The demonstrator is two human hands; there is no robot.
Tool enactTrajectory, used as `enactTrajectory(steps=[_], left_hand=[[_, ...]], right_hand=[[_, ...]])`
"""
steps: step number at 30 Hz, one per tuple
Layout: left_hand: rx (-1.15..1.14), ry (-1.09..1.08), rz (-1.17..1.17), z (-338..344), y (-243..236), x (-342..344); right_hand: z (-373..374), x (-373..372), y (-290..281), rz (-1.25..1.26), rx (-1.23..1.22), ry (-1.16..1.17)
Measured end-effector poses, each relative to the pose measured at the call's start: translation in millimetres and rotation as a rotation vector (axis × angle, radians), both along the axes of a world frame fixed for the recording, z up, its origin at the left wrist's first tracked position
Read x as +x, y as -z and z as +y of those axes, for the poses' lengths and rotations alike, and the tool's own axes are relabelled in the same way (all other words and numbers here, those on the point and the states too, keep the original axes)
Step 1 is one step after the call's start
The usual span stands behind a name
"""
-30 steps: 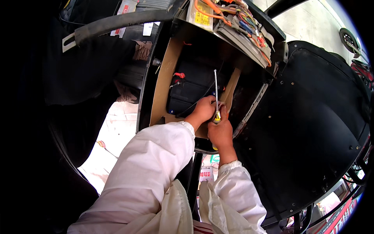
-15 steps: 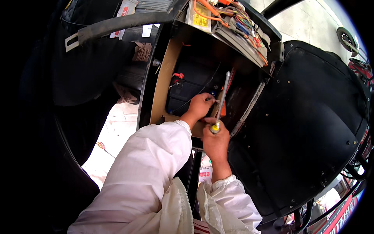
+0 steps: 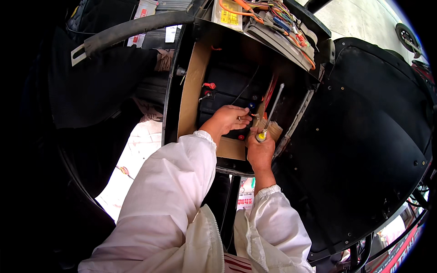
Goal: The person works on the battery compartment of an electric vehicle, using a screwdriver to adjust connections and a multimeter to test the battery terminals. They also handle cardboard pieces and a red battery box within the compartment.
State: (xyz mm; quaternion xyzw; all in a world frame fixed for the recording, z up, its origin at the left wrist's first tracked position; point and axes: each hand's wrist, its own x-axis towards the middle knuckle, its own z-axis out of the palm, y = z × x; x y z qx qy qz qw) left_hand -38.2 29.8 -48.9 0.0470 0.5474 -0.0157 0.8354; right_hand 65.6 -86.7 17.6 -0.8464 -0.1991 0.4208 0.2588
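Note:
My left hand (image 3: 227,119) is over the black batteries (image 3: 221,102) inside an open metal compartment. Its fingers are curled, with a small bolt-like metal piece (image 3: 239,118) between them. Just past the fingertips is a cable end (image 3: 255,115). My right hand (image 3: 261,152) grips a driver (image 3: 275,105) with a long metal shaft and a yellow-ended handle. The shaft points away from me, slanting right. Red terminal covers (image 3: 210,85) and a blue cap (image 3: 251,105) show on the batteries. Cardboard (image 3: 193,86) lines the compartment wall.
Tangled coloured wires (image 3: 287,27) and a grey box lie on the far rim. A black seat-like panel (image 3: 359,145) stands at the right. At the upper left a dark strap (image 3: 141,29) with a slotted metal end reaches across. Another person's dark-clothed leg (image 3: 100,86) is at the left.
My left hand has drawn back slightly left, its fingers turned to show the small metal piece. My right hand and the driver have shifted right, uncovering a red cap and cardboard.

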Motion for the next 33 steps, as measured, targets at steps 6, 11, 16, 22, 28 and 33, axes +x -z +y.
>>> enactTrajectory(steps=[6, 11, 16, 22, 28, 33], left_hand=[[-0.070, -0.002, -0.043, 5.9, -6.2, -1.0], [-0.017, -0.052, -0.020, -5.0, 2.8, -1.8], [0.052, -0.086, -0.069, -16.7, -0.9, 6.5], [0.299, 0.042, 0.070, -18.6, 2.6, 12.7], [0.069, -0.288, -0.173, -8.7, 0.3, 8.4], [0.263, -0.075, -0.059, -14.2, 15.9, 6.2]], right_hand=[[17.5, -18.2, 14.8, 0.064, 0.072, 0.145], [41.4, -26.0, 7.7, -0.043, -0.025, 0.095], [35.8, -23.3, 12.7, -0.157, -0.042, 0.055], [25.4, -45.2, -51.6, 0.060, 0.287, 0.285], [61.3, -31.2, -20.9, 0.048, 0.354, 0.010], [46.1, -22.3, -4.5, -0.611, 0.370, -0.222]])
